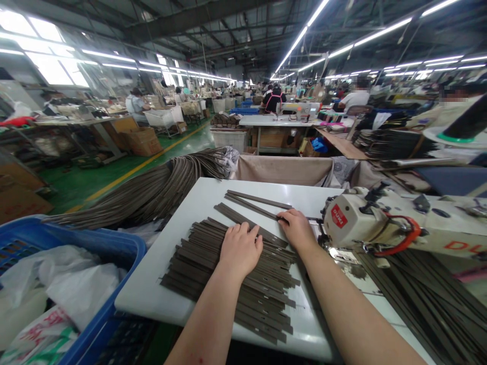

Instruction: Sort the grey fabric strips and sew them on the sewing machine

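Observation:
A pile of short dark grey-brown fabric strips [198, 263] lies side by side on the white sewing table [167, 309]. My left hand [240, 248] rests palm down on the upper part of this pile, fingers stretched over the strips. Beyond it, my right hand [297, 229] is closed with thumb and fingers at the right end of a separate strip [253, 207]. Another loose strip [258, 198] lies just behind that one, its right end close to my fingertips. The sewing machine [353, 218] stands immediately right of my right hand.
More long strips [429, 299] lie right of the machine. A thick bundle of long strips [152, 187] hangs beyond the table's left edge. At the left stands a blue crate [133, 248] with plastic bags [76, 279]. A cloth-lined bin [281, 170] is behind the table; people work farther back.

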Demonstrator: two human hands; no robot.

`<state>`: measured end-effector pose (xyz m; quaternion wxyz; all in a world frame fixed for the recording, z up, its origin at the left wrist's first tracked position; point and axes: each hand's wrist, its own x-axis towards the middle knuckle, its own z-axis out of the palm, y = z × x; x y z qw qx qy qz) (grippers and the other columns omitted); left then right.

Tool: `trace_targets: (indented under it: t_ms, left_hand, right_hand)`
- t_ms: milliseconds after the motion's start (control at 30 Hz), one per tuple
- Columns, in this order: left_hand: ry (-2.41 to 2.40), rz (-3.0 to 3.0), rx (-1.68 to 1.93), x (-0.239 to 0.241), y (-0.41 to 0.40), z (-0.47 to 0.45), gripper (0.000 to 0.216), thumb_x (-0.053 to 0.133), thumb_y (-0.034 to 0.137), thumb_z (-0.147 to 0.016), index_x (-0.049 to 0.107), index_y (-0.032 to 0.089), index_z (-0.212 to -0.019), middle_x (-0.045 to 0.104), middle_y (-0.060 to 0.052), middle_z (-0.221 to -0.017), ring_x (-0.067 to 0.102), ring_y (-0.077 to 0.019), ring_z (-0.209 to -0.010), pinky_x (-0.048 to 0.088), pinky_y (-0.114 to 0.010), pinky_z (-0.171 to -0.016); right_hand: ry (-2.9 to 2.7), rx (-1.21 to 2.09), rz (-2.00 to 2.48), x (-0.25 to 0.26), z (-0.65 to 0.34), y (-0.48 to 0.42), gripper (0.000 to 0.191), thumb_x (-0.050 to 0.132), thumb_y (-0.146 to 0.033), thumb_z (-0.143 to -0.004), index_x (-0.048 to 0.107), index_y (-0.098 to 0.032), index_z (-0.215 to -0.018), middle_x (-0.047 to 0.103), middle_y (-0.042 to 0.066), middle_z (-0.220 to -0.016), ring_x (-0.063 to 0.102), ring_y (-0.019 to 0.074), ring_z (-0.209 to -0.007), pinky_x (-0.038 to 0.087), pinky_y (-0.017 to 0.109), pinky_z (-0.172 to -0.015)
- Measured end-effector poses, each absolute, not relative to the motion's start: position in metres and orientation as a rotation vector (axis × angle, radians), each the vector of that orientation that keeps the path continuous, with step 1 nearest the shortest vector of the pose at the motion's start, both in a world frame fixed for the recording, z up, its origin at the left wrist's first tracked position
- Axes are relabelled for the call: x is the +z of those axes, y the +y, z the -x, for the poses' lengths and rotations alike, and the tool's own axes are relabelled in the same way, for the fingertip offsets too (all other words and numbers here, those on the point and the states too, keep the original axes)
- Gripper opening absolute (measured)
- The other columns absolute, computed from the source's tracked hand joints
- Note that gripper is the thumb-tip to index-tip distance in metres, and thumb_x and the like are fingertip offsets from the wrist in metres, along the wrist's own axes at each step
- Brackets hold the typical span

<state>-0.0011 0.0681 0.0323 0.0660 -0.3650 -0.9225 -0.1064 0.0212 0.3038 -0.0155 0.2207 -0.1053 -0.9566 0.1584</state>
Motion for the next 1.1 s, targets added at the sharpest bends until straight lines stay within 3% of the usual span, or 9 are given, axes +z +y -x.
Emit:
trace_targets:
  t_ms: [533,867,1100]
  left_hand:
    - [-2.791,1.107,-0.311,0.033,0.068,0.001,0.042,0.041,0.038,-0.107,0.066,0.025,-0.138,0.065,-0.012,-0.114,0.058,-0.0300,-0.109,0.043,-0.047,-0.100]
    - [-2.789,1.108,-0.315,0.033,0.068,0.001,0.042,0.042,0.038,-0.107,0.066,0.024,-0.138,0.065,-0.012,-0.116,0.058,-0.0307,-0.110,0.043,-0.049,-0.101]
    - [-2.787,1.102,-0.311,0.034,0.069,0.001,0.041,0.042,0.037,-0.107,0.066,0.024,-0.138,0.066,-0.012,-0.117,0.059,-0.0301,-0.111,0.043,-0.048,-0.102]
  right_hand:
    - [-2.731,0.426,0.183,-0.004,-0.026,0.290,0.023,0.063,-0.010,-0.093,0.076,-0.020,-0.109,0.070,0.009,-0.106,0.062,0.0248,-0.105,0.050,0.036,-0.100]
    - [-2.720,0.540,0.177,-0.003,-0.029,0.291,0.020,0.066,-0.012,-0.090,0.077,-0.021,-0.104,0.069,0.008,-0.102,0.064,0.0232,-0.100,0.052,0.036,-0.096]
    - [-2.756,0.647,0.120,-0.004,-0.030,0.287,0.032,0.065,-0.011,-0.090,0.077,-0.021,-0.118,0.069,0.006,-0.099,0.067,0.0203,-0.092,0.054,0.032,-0.089]
